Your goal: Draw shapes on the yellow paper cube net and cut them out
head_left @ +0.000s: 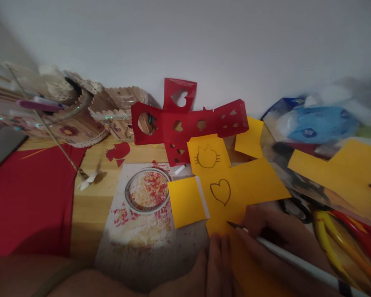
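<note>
Observed smooth, matt paper in yellow cutout (217,174); slight gloss on red paper cutout (189,120); recorded smooth, visibly grained wood for desk (89,202); noted glossy, plastic-looking finish on yellow handle (321,237)

No lettering, brand or number reads from where I stand, with the dark mark (308,132) on the blue packet (330,117) too blurred to decipher, while a hand-drawn heart (220,192) and whiskered cat's head (207,156) mark the yellow paper (256,181).
</note>
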`<state>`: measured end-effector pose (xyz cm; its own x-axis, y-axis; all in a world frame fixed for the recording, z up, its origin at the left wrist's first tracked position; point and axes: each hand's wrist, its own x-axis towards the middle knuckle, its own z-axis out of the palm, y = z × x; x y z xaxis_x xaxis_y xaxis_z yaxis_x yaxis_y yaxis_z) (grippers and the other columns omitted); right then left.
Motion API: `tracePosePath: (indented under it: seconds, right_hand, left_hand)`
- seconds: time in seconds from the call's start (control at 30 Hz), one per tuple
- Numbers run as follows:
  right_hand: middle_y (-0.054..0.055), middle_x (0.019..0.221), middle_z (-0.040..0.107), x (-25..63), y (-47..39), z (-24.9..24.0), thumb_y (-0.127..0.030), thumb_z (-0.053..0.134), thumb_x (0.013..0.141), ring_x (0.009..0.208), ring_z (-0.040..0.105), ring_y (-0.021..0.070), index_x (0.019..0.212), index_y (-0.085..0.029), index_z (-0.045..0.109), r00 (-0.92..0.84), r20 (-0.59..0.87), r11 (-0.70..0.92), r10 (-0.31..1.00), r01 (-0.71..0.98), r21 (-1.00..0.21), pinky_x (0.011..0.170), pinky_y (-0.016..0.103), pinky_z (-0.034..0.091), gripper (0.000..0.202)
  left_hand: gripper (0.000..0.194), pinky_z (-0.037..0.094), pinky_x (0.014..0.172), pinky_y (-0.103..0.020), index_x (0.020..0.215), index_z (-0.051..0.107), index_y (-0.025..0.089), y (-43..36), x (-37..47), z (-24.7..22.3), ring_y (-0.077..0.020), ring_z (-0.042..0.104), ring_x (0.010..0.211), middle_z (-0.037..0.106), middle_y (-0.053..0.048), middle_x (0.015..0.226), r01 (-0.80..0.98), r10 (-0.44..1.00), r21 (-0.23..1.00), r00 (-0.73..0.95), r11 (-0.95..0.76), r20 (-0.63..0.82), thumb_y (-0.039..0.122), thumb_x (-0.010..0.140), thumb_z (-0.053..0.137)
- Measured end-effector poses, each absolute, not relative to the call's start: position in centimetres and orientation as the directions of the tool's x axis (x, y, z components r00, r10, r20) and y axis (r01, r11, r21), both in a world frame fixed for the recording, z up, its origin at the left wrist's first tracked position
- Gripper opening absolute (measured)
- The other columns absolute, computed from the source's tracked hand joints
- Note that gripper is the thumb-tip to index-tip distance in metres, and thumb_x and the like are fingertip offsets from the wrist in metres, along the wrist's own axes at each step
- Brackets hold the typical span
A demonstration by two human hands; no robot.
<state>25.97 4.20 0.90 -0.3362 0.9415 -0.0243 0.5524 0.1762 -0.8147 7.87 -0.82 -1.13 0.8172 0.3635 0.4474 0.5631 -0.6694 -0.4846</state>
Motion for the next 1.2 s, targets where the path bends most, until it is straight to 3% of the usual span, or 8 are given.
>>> tracePosePath:
  seconds: [0.33,0.53,0.73,0.97,1.13,1.2]
  right_hand:
    - [-0.006,0.051,0.043,25.6,4.3,1.3,-0.025,0.052,0.08,0.046,0.036,0.01,0.058,-0.023,0.038,-0.381,0.03,0.256,0.924,0.558,-0.789,0.043,0.024,0.029,0.026]
    - [-0.006,0.05,0.044,25.6,4.4,1.4,-0.026,0.053,0.079,0.046,0.038,0.0101,0.057,-0.023,0.04,-0.376,-0.014,0.219,0.927,0.571,-0.791,0.043,0.024,0.03,0.026]
    - [-0.004,0.051,0.048,25.8,4.2,1.1,-0.026,0.053,0.079,0.045,0.04,0.0109,0.059,-0.023,0.043,-0.366,-0.04,0.188,0.93,0.566,-0.803,0.043,0.025,0.03,0.023]
    - [-0.005,0.049,0.046,25.8,4.4,1.6,-0.028,0.056,0.08,0.045,0.039,0.0107,0.058,-0.023,0.043,-0.364,-0.071,0.153,0.929,0.55,-0.821,0.042,0.024,0.03,0.026]
    - [-0.005,0.054,0.05,26.4,4.7,2.3,-0.032,0.065,0.079,0.044,0.044,0.0116,0.06,-0.024,0.046,-0.234,-0.073,0.004,0.969,0.315,-0.949,0.038,0.021,0.037,0.028]
    - [-0.006,0.053,0.05,26.6,4.5,2.4,-0.036,0.069,0.08,0.043,0.043,0.0111,0.062,-0.025,0.047,-0.176,-0.037,-0.003,0.984,0.186,-0.983,0.037,0.02,0.035,0.031]
  left_hand:
    - [0.022,0.05,0.068,-0.018,0.083,0.055,0.016,-0.7,7.5,-0.3,-0.0105,0.069,0.089,0.074,0.001,0.095,0.523,0.366,-0.47,0.846,-0.711,0.388,0.019,0.1,0.042]
    - [0.021,0.051,0.066,-0.019,0.081,0.056,0.016,-0.9,7.7,-0.3,-0.0118,0.069,0.088,0.074,0.0,0.095,0.546,0.389,-0.455,0.832,-0.704,0.396,0.021,0.098,0.046]
    - [0.025,0.053,0.066,-0.017,0.085,0.058,0.016,-0.6,7.5,-0.2,-0.0099,0.07,0.086,0.074,0.003,0.093,0.495,0.341,-0.491,0.863,-0.717,0.373,0.014,0.099,0.038]
    - [0.02,0.053,0.069,-0.018,0.083,0.059,0.016,-0.9,7.5,-0.4,-0.0119,0.069,0.089,0.074,0.001,0.094,0.51,0.352,-0.481,0.854,-0.713,0.384,0.024,0.098,0.047]
    - [0.023,0.055,0.074,-0.018,0.081,0.061,0.014,-1.0,7.6,-0.7,-0.0129,0.068,0.091,0.073,-0.002,0.092,0.48,0.321,-0.517,0.872,-0.709,0.37,0.025,0.097,0.049]
    - [0.023,0.056,0.077,-0.02,0.095,0.062,0.012,-1.1,7.4,-1.3,-0.015,0.067,0.096,0.07,-0.006,0.102,0.407,0.259,-0.663,0.913,-0.629,0.315,0.024,0.098,0.042]
